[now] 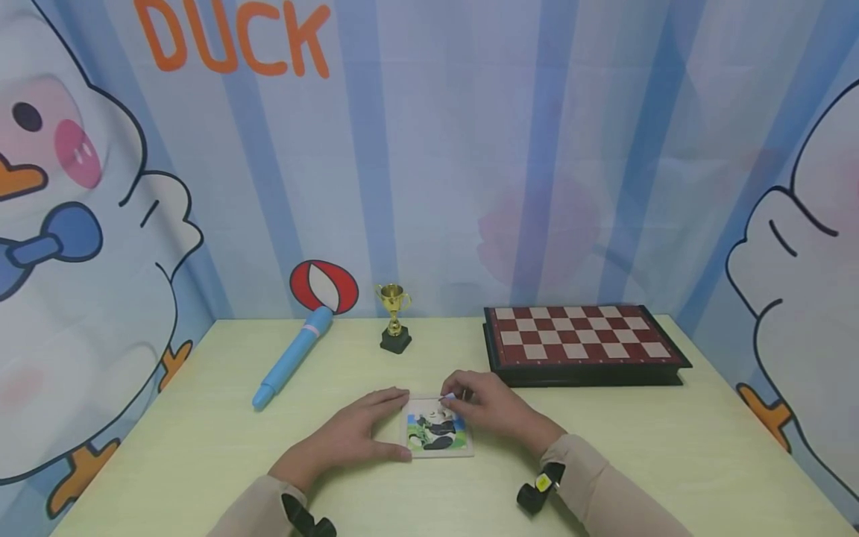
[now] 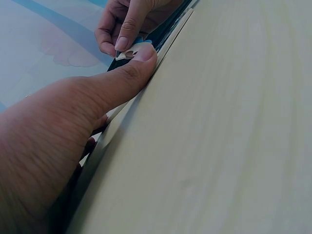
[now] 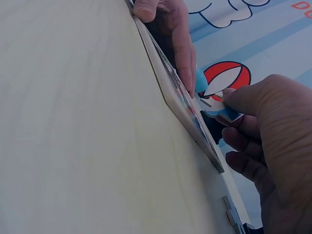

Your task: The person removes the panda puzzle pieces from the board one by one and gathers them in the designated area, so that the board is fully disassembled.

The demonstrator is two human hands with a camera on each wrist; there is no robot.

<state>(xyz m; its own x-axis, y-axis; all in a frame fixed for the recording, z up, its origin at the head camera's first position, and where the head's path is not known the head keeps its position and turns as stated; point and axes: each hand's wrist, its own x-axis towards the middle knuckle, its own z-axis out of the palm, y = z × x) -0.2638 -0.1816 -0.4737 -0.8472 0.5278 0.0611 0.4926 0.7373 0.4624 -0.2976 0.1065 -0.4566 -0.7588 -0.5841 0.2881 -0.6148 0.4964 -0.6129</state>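
Pinching a small jigsaw piece (image 3: 225,115) between thumb and forefinger, the right hand (image 1: 493,404) held it by the upper right part of a square panda puzzle tray (image 1: 439,454); whether piece and tray touched could not be told. The left hand (image 1: 349,431) lay with fingers stretched and thumb apart, bracketing the tray's left side, thumb at the lower corner, forefinger at the upper. Within the tray's raised pale rim sat a panda picture (image 1: 438,434), black and white against green and blue, the strip along the top pale. The piece was thin and flat, its outline curvy, blue and white on the face, with a wood-coloured edge

Beyond the hands stood a miniature trophy (image 1: 392,301), a shiny gold two-handled cup on a black block base; its inside was too small to read. A chessboard case (image 1: 590,375) lay flat to the right, dark-sided, its top chequered in dark red and cream. On the left a light blue tube (image 1: 295,359) with a pink band rested at a slant

Under everything spread a pale yellow tabletop (image 1: 671,462) with faint wood grain. Behind it hung a blue-striped curtain (image 1: 436,149), softly creased, printed with a white duck (image 1: 80,313), a red and white ball (image 1: 345,287) and orange letters reading DUCK (image 1: 251,68)
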